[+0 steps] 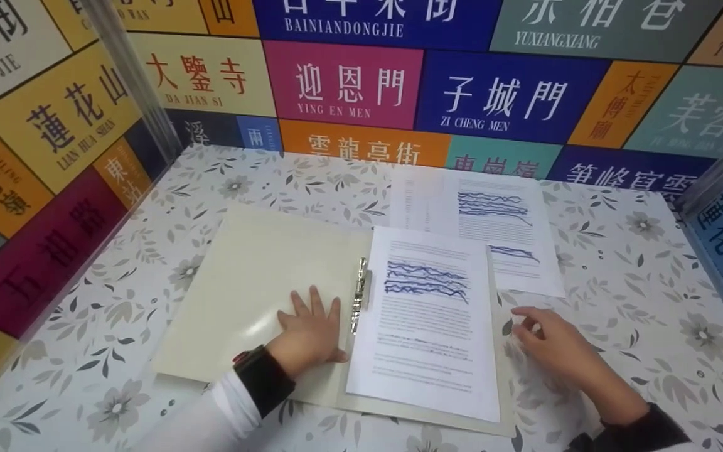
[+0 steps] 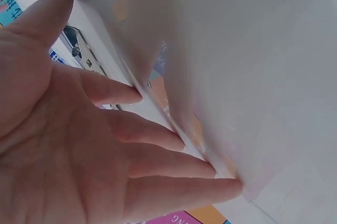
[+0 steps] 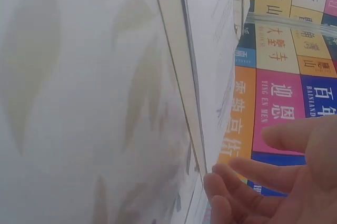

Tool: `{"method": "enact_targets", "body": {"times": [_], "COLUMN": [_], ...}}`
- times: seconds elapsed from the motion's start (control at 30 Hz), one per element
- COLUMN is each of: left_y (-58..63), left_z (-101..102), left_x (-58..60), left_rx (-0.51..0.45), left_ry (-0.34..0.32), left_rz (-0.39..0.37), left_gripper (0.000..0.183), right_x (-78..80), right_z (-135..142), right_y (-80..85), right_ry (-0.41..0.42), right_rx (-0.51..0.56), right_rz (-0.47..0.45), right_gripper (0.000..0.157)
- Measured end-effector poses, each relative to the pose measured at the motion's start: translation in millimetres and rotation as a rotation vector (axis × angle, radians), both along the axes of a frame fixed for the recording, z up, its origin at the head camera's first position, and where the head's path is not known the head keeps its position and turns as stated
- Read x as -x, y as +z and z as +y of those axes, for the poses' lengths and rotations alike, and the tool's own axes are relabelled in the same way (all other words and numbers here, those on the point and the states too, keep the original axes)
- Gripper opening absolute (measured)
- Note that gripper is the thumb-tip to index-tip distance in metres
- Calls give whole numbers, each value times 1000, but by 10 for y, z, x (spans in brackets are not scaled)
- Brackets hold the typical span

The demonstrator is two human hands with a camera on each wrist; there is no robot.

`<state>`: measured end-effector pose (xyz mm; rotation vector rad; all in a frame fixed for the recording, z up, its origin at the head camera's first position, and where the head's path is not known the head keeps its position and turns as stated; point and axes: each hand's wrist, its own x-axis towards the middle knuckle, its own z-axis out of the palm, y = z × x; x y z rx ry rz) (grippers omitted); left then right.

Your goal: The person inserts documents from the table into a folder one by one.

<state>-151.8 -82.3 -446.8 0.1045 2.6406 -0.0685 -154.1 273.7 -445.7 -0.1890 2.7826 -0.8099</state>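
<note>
A cream folder [image 1: 261, 263] lies spread flat on the table, with a metal clip [image 1: 359, 295] along its spine. My left hand [image 1: 308, 333] rests on the folder's left cover, fingers spread and fairly straight; the left wrist view shows its fingertips [image 2: 231, 187] against the smooth cover. On the folder's right side is a printed sheet [image 1: 424, 351] with blue scribbled lines. My right hand [image 1: 546, 345] is just right of the folder's edge, fingers loosely bent and nothing held. In the right wrist view its fingers [image 3: 253, 174] are near the edge of the folder and papers.
More printed sheets [image 1: 524, 226] with blue scribbles lie behind the folder, partly covered by it. The table [image 1: 637, 326] has a grey floral cover. Panels with coloured street-name signs [image 1: 349, 81] stand along the back and the sides.
</note>
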Motion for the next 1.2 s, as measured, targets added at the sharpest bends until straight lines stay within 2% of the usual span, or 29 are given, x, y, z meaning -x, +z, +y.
{"method": "enact_targets", "body": {"times": [0.13, 0.37, 0.63, 0.83, 1.0, 1.1, 1.2], "left_y": [3, 24, 12, 25, 31, 22, 10], "left_z": [2, 4, 10, 11, 32, 59, 80], "left_x": [2, 2, 7, -2, -47, -111, -179], "left_rx": [4, 24, 29, 33, 33, 25, -20], "left_ry": [7, 8, 7, 2, 8, 18, 49], "left_rz": [-9, -10, -9, -10, -8, -2, 17], "left_gripper": [102, 102, 102, 101, 94, 87, 82], "right_x": [170, 498, 911, 1126, 1229, 1258, 1276], "right_z": [95, 282, 582, 787, 813, 767, 701], "right_y": [99, 234, 246, 223, 181, 135, 80], "right_ry": [-16, -60, -135, -191, -132, -93, -95], "right_rx": [-1, 6, -32, -61, -122, -186, -240], "right_rz": [39, 36, -14, -164, -352, -375, -340], "right_gripper": [46, 53, 80, 96, 106, 104, 98]}}
